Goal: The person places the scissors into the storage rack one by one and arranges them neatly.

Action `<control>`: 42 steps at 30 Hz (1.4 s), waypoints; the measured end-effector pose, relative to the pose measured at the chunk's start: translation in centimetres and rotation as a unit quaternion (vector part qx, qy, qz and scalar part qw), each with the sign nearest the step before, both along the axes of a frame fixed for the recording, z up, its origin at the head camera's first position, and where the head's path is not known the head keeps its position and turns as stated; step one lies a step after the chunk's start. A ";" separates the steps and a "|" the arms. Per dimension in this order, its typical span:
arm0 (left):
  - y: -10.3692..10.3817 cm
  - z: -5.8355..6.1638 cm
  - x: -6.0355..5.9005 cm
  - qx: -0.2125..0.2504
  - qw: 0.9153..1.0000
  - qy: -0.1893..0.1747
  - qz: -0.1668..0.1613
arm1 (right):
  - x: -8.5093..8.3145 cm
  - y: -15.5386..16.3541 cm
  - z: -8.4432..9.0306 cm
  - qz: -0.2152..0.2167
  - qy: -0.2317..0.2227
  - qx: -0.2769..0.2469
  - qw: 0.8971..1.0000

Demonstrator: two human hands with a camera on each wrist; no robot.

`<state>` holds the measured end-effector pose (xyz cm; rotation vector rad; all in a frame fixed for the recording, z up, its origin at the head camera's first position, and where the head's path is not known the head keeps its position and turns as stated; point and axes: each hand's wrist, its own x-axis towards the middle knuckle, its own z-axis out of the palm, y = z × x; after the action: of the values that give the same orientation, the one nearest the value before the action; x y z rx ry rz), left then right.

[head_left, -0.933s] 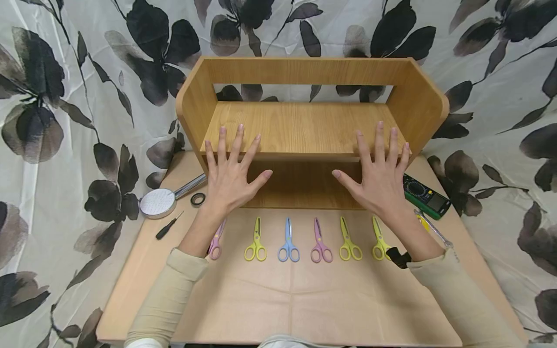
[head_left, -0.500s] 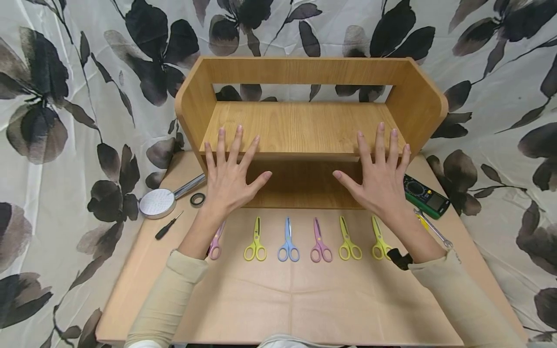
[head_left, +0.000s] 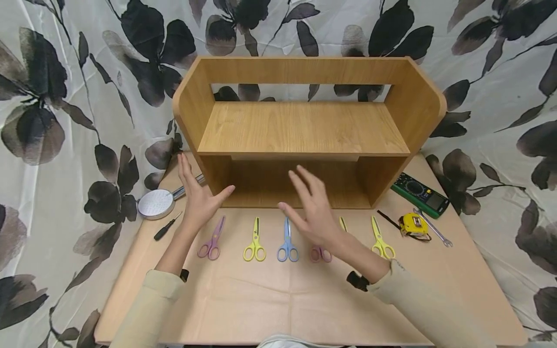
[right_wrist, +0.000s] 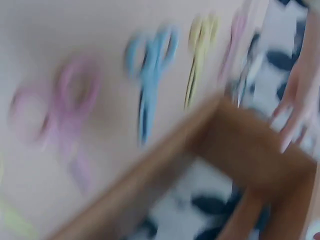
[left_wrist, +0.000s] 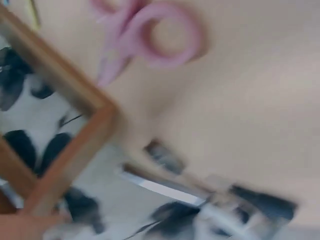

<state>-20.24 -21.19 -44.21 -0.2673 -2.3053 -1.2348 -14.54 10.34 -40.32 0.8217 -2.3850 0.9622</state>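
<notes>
At the far left of the table (head_left: pixel 130 290) lies a round shower head (head_left: pixel 156 203) with its chrome handle pointing right toward the shelf, and a small black screwdriver (head_left: pixel 167 226) sits just near of it. The left hand (head_left: pixel 197 195) hovers above the table beside the left front corner of the wooden shelf (head_left: pixel 304 128), fingers straight and spread, thumb out to the right, holding nothing. Just to its near right lies a pink pair of scissors (head_left: pixel 212 241), first in a row that runs rightward along the shelf's front: yellow scissors (head_left: pixel 255 241), then blue scissors (head_left: pixel 287 241). The right hand (head_left: pixel 311 208) hangs over the middle of that row, blurred, fingers loosely extended and released, gripping nothing; it hides most of a second pink pair (head_left: pixel 321 253) and of another yellow pair (head_left: pixel 343 223) behind it. Further right lies one more yellow pair (head_left: pixel 380 239), clear of the hand. Beyond it sit a yellow tape measure (head_left: pixel 413 224), a wrench (head_left: pixel 432 228) and, farther back, a green multimeter (head_left: pixel 419 194). Both wrist views are badly blurred, showing only scissors and the shelf's edge.
</notes>
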 end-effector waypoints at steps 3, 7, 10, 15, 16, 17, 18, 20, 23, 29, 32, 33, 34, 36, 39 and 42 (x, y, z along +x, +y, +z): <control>-1.2 -1.6 -0.4 0.105 0.986 -0.117 -0.049 | 1.2 -3.7 -1.3 0.049 -0.110 -0.040 0.992; -2.4 -3.3 -1.1 0.145 0.964 -0.198 -0.097 | 2.1 -8.0 -2.9 0.086 -0.222 -0.080 0.968; -3.1 -4.2 -1.7 0.122 0.962 -0.220 -0.110 | 2.3 -10.8 -4.3 0.100 -0.270 -0.104 0.952; -3.8 -5.4 -2.2 0.104 0.960 -0.233 -0.115 | 2.5 -14.4 -6.6 0.082 -0.339 -0.133 0.928; -3.9 -5.6 -2.2 0.102 0.961 -0.233 -0.113 | 2.5 -15.0 -7.1 0.075 -0.351 -0.132 0.924; -4.0 -5.8 -2.3 0.104 0.960 -0.234 -0.113 | 2.5 -15.5 -7.5 0.071 -0.361 -0.131 0.921; -4.1 -6.0 -2.3 0.107 0.959 -0.234 -0.114 | 2.6 -16.0 -7.9 0.067 -0.368 -0.130 0.918; -4.3 -6.2 -2.3 0.109 0.960 -0.233 -0.111 | 2.6 -17.0 -8.6 0.058 -0.383 -0.125 0.914; -4.3 -6.4 -2.3 0.106 0.960 -0.235 -0.112 | 2.6 -18.1 -9.4 0.042 -0.395 -0.115 0.910; -4.3 -6.6 -2.5 0.119 0.955 -0.238 -0.129 | 2.4 -19.8 -10.5 -0.001 -0.401 -0.079 0.912; -4.4 -6.8 -2.5 0.137 0.950 -0.245 -0.137 | 2.5 -20.4 -10.8 -0.027 -0.411 -0.057 0.909; -4.4 -6.8 -2.6 0.139 0.949 -0.247 -0.140 | 2.6 -20.6 -10.8 -0.036 -0.416 -0.050 0.907; -4.4 -6.8 -2.6 0.139 0.948 -0.247 -0.142 | 2.6 -20.7 -10.9 -0.044 -0.420 -0.046 0.905; -4.4 -6.9 -2.6 0.139 0.948 -0.247 -0.144 | 2.7 -21.1 -10.8 -0.064 -0.423 -0.036 0.903; -4.3 -6.9 -2.7 0.135 0.949 -0.247 -0.140 | 2.7 -21.7 -10.8 -0.098 -0.412 -0.010 0.906; -4.3 -7.0 -2.6 0.133 0.950 -0.249 -0.133 | 2.6 -22.4 -10.8 -0.131 -0.400 0.025 0.907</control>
<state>-22.87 -25.46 -51.23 -0.1879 -2.5281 -1.9156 -11.96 -12.08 -51.08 0.0762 -3.0973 1.2975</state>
